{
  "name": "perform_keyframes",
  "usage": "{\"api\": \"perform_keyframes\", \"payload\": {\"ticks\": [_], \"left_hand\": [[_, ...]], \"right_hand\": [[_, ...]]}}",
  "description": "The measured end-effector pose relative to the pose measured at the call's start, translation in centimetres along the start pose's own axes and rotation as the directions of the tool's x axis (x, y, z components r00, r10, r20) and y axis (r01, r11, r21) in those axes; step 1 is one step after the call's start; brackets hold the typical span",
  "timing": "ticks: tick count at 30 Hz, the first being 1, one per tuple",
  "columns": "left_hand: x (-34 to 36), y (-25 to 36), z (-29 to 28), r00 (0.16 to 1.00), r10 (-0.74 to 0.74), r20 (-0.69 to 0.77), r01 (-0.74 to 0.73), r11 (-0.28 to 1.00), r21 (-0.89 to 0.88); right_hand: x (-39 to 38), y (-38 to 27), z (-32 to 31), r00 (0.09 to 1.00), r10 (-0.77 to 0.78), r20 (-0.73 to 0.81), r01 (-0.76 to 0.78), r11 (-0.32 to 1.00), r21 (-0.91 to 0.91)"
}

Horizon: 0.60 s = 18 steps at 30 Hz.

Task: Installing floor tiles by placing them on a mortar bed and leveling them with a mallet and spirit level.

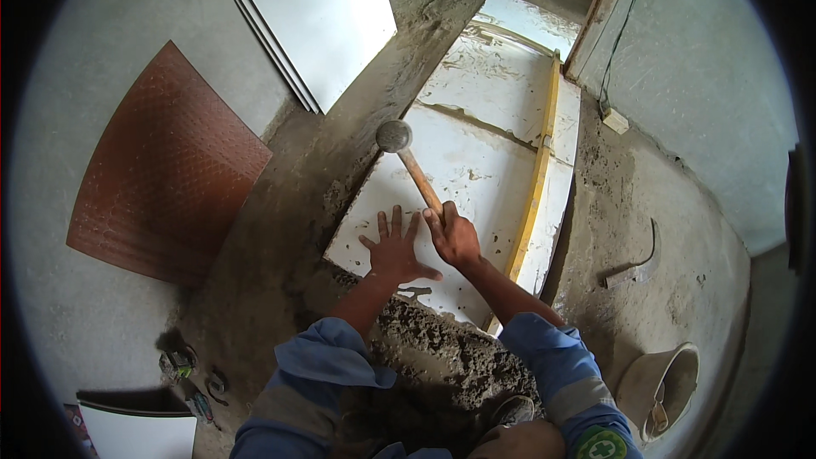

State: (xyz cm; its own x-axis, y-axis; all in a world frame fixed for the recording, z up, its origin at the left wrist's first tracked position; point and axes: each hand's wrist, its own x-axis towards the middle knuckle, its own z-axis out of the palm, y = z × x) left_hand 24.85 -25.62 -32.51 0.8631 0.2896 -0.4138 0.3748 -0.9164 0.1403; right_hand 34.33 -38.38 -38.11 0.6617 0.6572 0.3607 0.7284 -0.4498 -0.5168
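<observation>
My left hand (393, 253) lies with spread fingers on a white tile (476, 187) that is spotted with mortar. My right hand (456, 238) grips the wooden handle of a mallet (394, 138), whose dark round head is over the tile's left part. A long yellow straightedge (533, 204) runs along the right side of the laid tiles, reaching past the seam between them. Wet, lumpy mortar (429, 353) shows along the near edge, below my wrists.
White tiles (319, 21) and a textured brown tile (166, 174) lean at the left. A trowel (633, 270) and bucket (646, 391) are on the right, near a wall (697, 85) with a hanging cable. Small tools (178, 365) lie at lower left, beside another white panel (136, 429).
</observation>
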Motion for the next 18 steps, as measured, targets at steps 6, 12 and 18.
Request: {"api": "perform_keyframes", "payload": {"ticks": [6, 12, 18], "left_hand": [[0.0, 0.4, 0.2, 1.000, 0.004, 0.009, -0.004, 1.000, -0.012], [0.4, 0.6, 0.5, 0.998, 0.051, -0.043, -0.051, 0.999, -0.006], [0.1, 0.2, 0.3, 0.999, 0.032, -0.024, -0.032, 0.999, 0.007]], "right_hand": [[-0.6, 2.2, 0.9, 0.944, -0.327, -0.047, 0.300, 0.909, -0.290], [-0.1, 2.3, -0.3, 0.997, 0.069, 0.034, -0.072, 0.992, 0.100], [0.7, -0.1, -3.1, 0.955, 0.272, 0.121, -0.294, 0.922, 0.252]]}}
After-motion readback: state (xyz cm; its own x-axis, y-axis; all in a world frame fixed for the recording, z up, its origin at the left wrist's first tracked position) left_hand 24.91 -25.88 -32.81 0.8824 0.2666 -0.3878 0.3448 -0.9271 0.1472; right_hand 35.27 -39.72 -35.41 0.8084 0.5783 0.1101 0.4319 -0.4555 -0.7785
